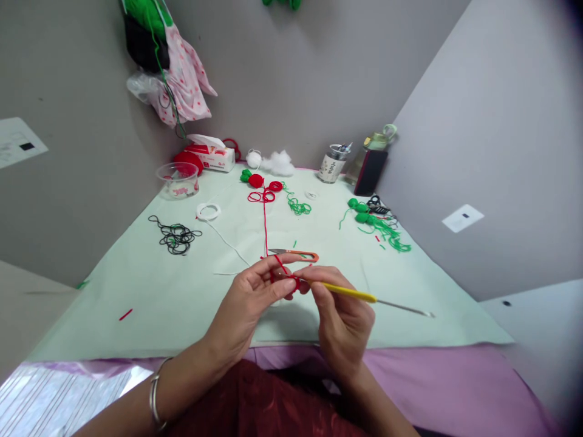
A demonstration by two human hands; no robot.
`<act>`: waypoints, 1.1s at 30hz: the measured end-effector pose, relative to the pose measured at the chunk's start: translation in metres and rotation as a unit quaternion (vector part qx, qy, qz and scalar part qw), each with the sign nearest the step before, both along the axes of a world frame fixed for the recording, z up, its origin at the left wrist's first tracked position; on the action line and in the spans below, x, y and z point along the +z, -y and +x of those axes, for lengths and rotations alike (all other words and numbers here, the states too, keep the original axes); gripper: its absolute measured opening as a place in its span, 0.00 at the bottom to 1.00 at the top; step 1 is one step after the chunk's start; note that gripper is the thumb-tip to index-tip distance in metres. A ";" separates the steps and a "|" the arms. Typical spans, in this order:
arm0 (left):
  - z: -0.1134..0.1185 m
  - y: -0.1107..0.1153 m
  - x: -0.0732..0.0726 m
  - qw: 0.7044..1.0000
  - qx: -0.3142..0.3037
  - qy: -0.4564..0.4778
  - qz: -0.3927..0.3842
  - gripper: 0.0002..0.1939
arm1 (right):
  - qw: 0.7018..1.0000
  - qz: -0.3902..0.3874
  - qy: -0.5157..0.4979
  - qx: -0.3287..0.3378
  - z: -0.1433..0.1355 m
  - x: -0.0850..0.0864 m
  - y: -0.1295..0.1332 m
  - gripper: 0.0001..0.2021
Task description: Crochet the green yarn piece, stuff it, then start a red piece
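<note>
Between the fingertips of my left hand (248, 297) is a small piece of red crochet work (295, 283), partly hidden by the fingers. Red yarn (265, 224) runs over that hand's raised index finger from loose coils farther back. My right hand (344, 309) grips a crochet hook (350, 292) by its yellow handle. One hook end meets the red work; the other metal end points out to the right. Just beyond my fingers lies a pair of orange-handled thread snips (296, 253), blades to the left.
Black yarn (177, 238) and a white yarn ring (208, 211) lie left. Green yarn pieces (382, 227) lie right. A clear tub (178, 182), tissue box (218, 158), white stuffing (279, 163), pen tin (331, 165) and phone (370, 173) stand along the back.
</note>
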State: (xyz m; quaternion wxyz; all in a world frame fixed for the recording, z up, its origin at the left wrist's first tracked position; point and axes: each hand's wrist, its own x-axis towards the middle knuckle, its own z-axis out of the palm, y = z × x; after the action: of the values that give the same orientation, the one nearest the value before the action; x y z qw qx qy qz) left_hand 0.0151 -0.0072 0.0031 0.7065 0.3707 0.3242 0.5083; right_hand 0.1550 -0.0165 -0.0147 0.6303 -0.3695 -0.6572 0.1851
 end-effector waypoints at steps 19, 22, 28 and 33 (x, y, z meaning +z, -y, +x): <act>0.004 0.000 -0.006 0.997 0.008 0.064 -0.047 0.19 | 0.986 0.101 0.105 -0.076 0.001 -0.011 -0.003 0.17; -0.001 -0.006 -0.007 0.989 -0.040 0.098 -0.100 0.15 | 0.996 0.059 0.038 -0.058 0.007 -0.009 -0.004 0.15; -0.002 -0.004 -0.005 0.999 0.045 0.023 -0.016 0.21 | 0.996 -0.059 -0.066 0.029 0.008 0.000 -0.007 0.11; 0.003 0.002 -0.004 0.999 0.008 0.028 -0.027 0.27 | 0.996 0.069 0.024 -0.044 -0.002 -0.005 -0.005 0.18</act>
State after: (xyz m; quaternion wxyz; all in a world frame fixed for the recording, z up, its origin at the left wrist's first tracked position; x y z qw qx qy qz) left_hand 0.0176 -0.0093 -0.0004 0.7209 0.3342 0.3212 0.5152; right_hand 0.1531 -0.0117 -0.0196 0.6458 -0.3581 -0.6665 0.1029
